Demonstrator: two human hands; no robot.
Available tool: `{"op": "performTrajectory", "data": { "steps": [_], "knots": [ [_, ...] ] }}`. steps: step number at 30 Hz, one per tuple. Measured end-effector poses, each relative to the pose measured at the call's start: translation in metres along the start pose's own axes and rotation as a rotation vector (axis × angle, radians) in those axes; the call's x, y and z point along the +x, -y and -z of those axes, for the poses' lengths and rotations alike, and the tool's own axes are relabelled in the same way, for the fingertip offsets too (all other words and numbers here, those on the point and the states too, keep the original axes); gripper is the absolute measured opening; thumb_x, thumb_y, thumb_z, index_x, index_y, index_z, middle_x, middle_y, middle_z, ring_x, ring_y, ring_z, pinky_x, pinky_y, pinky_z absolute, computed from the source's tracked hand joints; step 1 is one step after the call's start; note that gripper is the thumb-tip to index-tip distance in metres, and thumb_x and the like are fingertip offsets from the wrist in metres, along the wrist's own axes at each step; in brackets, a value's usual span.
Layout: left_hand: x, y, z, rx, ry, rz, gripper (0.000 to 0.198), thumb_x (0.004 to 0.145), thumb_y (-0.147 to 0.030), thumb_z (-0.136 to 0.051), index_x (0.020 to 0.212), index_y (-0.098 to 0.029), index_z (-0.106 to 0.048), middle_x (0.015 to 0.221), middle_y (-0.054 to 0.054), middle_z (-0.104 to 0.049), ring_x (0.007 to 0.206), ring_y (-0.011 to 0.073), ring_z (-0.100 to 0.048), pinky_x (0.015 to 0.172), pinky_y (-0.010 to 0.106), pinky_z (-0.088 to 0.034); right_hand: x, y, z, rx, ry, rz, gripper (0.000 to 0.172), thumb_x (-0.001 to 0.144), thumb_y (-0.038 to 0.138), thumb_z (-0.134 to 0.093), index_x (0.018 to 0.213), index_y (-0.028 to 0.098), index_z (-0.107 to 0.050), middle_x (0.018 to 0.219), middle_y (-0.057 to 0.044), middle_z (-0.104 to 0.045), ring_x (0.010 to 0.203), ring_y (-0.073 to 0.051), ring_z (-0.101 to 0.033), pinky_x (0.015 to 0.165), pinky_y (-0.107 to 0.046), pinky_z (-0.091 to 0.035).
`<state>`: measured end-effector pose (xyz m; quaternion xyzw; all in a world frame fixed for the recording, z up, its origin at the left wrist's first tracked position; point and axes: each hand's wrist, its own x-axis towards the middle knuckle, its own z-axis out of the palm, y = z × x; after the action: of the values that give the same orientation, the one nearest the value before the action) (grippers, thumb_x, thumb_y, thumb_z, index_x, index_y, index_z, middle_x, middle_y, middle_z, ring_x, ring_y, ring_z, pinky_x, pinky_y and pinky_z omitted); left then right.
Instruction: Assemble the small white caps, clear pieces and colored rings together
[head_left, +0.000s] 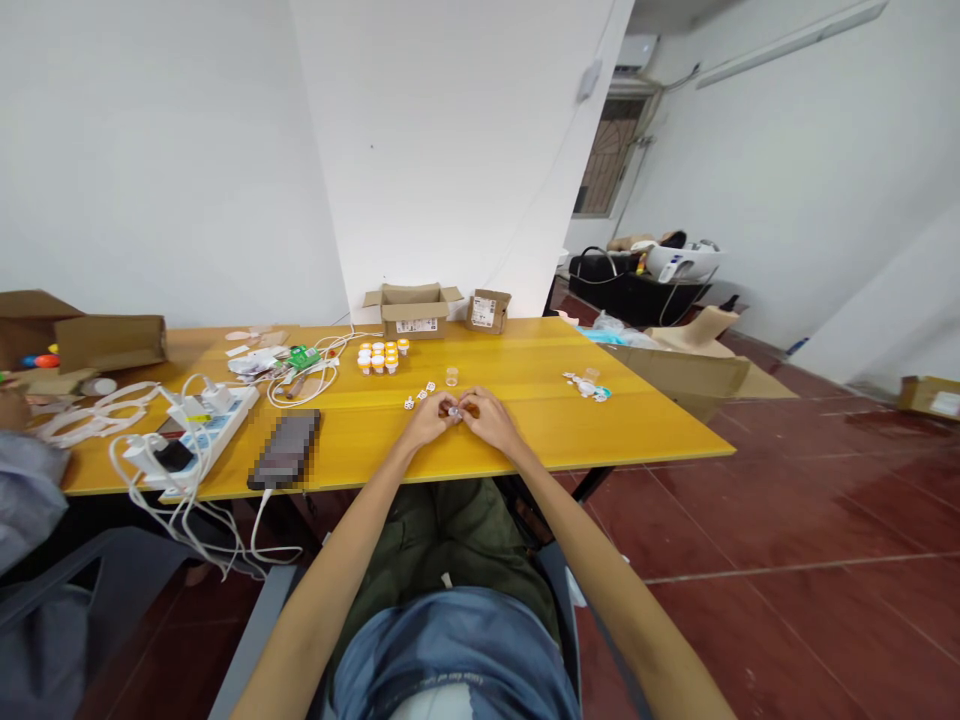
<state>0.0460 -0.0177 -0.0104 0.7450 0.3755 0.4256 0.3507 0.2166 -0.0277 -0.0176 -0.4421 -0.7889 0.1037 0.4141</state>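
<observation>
My left hand (pixel 427 421) and my right hand (pixel 487 417) meet near the front edge of the table. Their fingertips pinch a small clear, whitish piece (pixel 454 411) between them; it is too small to tell its kind. Just beyond the fingers stands a small clear plastic cup (pixel 451 377). Several little white pieces with dark markings (pixel 420 394) lie beside my left hand. Farther back on the left, small jars with orange and white tops (pixel 379 358) stand grouped together.
An open cardboard box (pixel 415 312) and a smaller carton (pixel 489 311) stand by the wall. Small white and teal pieces (pixel 589 386) lie at right. Leftward are a phone (pixel 286 450) on its cable, a power strip (pixel 214 435) with tangled cords, and another person's sleeve (pixel 28 490).
</observation>
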Motion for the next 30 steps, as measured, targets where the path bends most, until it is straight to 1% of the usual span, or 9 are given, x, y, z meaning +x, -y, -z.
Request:
{"op": "performTrajectory", "data": {
  "steps": [8,12,15,18,20,23,26,30],
  "knots": [
    [-0.001,-0.003,0.0,0.011,0.003,0.007,0.012,0.07,-0.017,-0.072,0.081,-0.019,-0.067,0.076,-0.001,-0.068,0.073,0.0152,-0.063,0.073,0.028,-0.053,0.0,0.003,0.002,0.002,-0.003,-0.016,0.015,0.083,0.013,-0.061,0.079,0.024,-0.07,0.096,-0.004,-0.067,0.097,-0.022,-0.063,0.09,-0.037,-0.049],
    [-0.002,-0.005,0.001,0.004,0.003,0.003,0.011,0.071,-0.017,-0.07,0.081,-0.019,-0.066,0.078,0.0,-0.069,0.073,0.0153,-0.064,0.074,0.028,-0.053,0.0,0.005,0.002,0.01,-0.026,-0.042,0.016,0.082,0.013,-0.06,0.078,0.024,-0.07,0.097,-0.005,-0.068,0.098,-0.022,-0.063,0.091,-0.037,-0.049],
    [-0.002,-0.007,0.0,-0.004,-0.005,0.003,0.013,0.07,-0.015,-0.069,0.082,-0.019,-0.065,0.08,0.0,-0.069,0.074,0.0151,-0.064,0.075,0.028,-0.053,0.001,0.005,0.002,0.021,-0.07,-0.045,0.017,0.081,0.013,-0.058,0.076,0.024,-0.07,0.096,-0.005,-0.069,0.097,-0.022,-0.063,0.091,-0.037,-0.049],
    [-0.001,-0.007,0.0,-0.004,-0.005,0.009,0.017,0.069,-0.012,-0.068,0.084,-0.019,-0.065,0.082,-0.001,-0.07,0.076,0.0151,-0.064,0.076,0.028,-0.053,0.001,0.002,0.002,0.026,-0.137,-0.06,0.017,0.079,0.013,-0.057,0.077,0.025,-0.069,0.09,-0.004,-0.069,0.094,-0.022,-0.063,0.089,-0.036,-0.049],
    [-0.001,-0.006,0.0,0.007,0.0,0.011,0.018,0.069,-0.012,-0.067,0.085,-0.019,-0.066,0.084,0.0,-0.071,0.078,0.0154,-0.065,0.077,0.028,-0.053,0.001,-0.001,0.003,0.022,-0.183,-0.099,0.018,0.079,0.013,-0.055,0.077,0.025,-0.069,0.088,-0.004,-0.069,0.093,-0.022,-0.063,0.09,-0.036,-0.049],
    [-0.002,-0.007,0.001,0.031,0.001,0.011,0.019,0.069,-0.012,-0.066,0.086,-0.019,-0.067,0.086,0.0,-0.071,0.08,0.016,-0.065,0.078,0.029,-0.054,0.001,-0.007,0.004,0.003,-0.226,-0.184,0.02,0.077,0.013,-0.053,0.079,0.025,-0.069,0.092,-0.004,-0.07,0.095,-0.024,-0.063,0.092,-0.037,-0.049],
    [-0.002,-0.009,0.001,0.048,-0.011,0.02,0.019,0.069,-0.012,-0.066,0.086,-0.019,-0.068,0.086,0.0,-0.072,0.081,0.0163,-0.065,0.078,0.029,-0.054,0.001,-0.01,0.004,-0.031,-0.209,-0.226,0.021,0.076,0.013,-0.055,0.083,0.025,-0.071,0.096,-0.005,-0.071,0.096,-0.024,-0.063,0.092,-0.038,-0.049],
    [-0.002,-0.011,0.0,0.057,-0.005,0.025,0.02,0.069,-0.011,-0.066,0.087,-0.019,-0.068,0.088,0.0,-0.072,0.081,0.0163,-0.066,0.079,0.029,-0.054,0.0,-0.01,0.002,-0.062,-0.141,-0.197,0.022,0.074,0.012,-0.059,0.085,0.026,-0.072,0.097,-0.005,-0.072,0.094,-0.024,-0.064,0.09,-0.037,-0.049]
  ]
}}
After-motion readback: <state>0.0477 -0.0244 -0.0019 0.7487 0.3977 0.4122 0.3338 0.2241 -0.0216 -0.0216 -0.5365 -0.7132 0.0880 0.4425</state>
